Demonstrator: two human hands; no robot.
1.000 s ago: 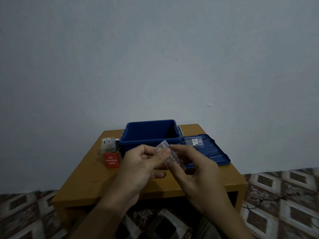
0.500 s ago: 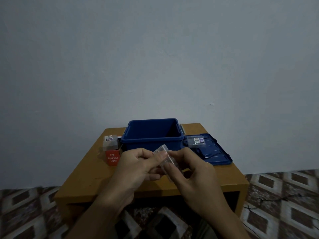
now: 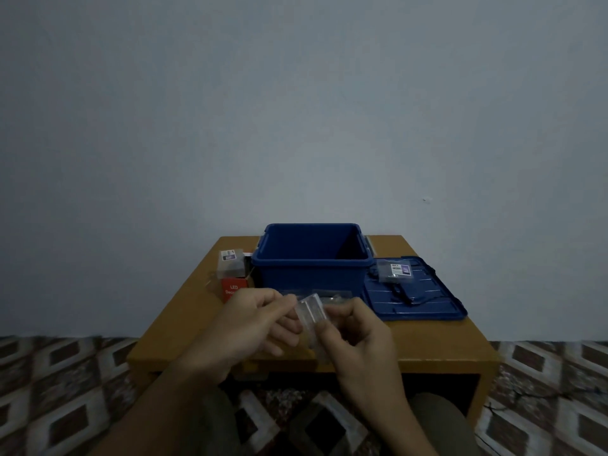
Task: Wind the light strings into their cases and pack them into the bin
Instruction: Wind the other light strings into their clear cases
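While both hands are kept up over the near half of the desk (image 3: 171,324), a clear plastic case (image 3: 309,311) is held between them, tilted, approx. in front of the bin (image 3: 312,274). Its upper-left end is pinched by the left hand (image 3: 253,324) w/ thumb and curled fingers; its lower part is gripped by the right hand (image 3: 358,337), thumb laid on the near face. Whether any light string is inside can't be told, as the pic is dim.

The blue bin is set at the back-centre of the desk, open at the top, interior in shadow. Its blue lid (image 3: 427,304) is laid flat just to the right, w/ a 2nd labelled clear case (image 3: 393,272) on it and a dark wire (image 3: 402,293) trailing toward the near side. On the left, a 3rd clear case (image 3: 232,263) is stacked on a red box (image 3: 232,288) marked "LED".
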